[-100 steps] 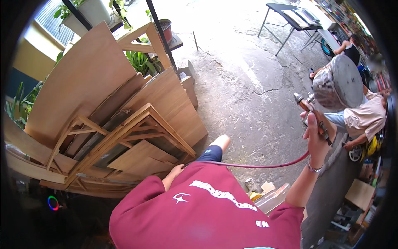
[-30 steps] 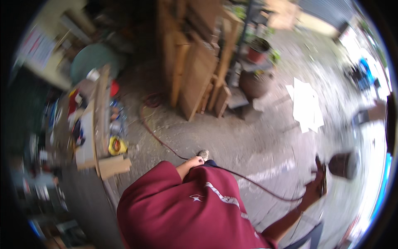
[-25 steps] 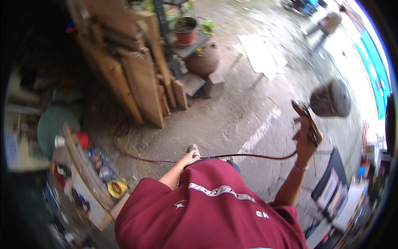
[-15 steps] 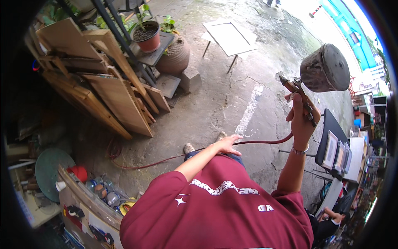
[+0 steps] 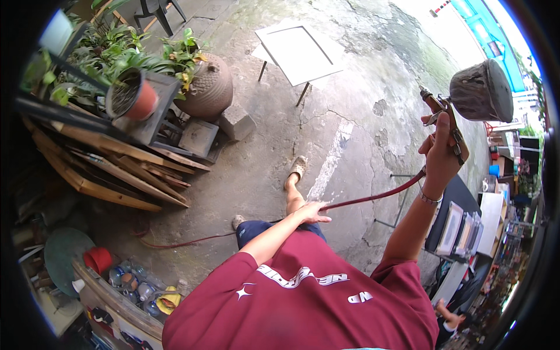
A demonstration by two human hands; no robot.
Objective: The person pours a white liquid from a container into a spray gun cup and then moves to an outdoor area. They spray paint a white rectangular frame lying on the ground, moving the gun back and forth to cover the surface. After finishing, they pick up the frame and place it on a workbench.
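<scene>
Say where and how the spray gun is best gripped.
By the handle, I'd judge, from the side opposite the cup: the right hand wraps around that part of the spray gun, while the cup is wide and round, likely awkward to grasp.

A worn, brownish metal spray gun (image 5: 434,105) is being held up in the right hand (image 5: 442,154) at the frame's right, its nozzle being aimed up and leftward. A grey, smeared cup (image 5: 481,93), tilted, is being carried on it. A dark red hose (image 5: 379,197) is being trailed toward the lower left.
</scene>
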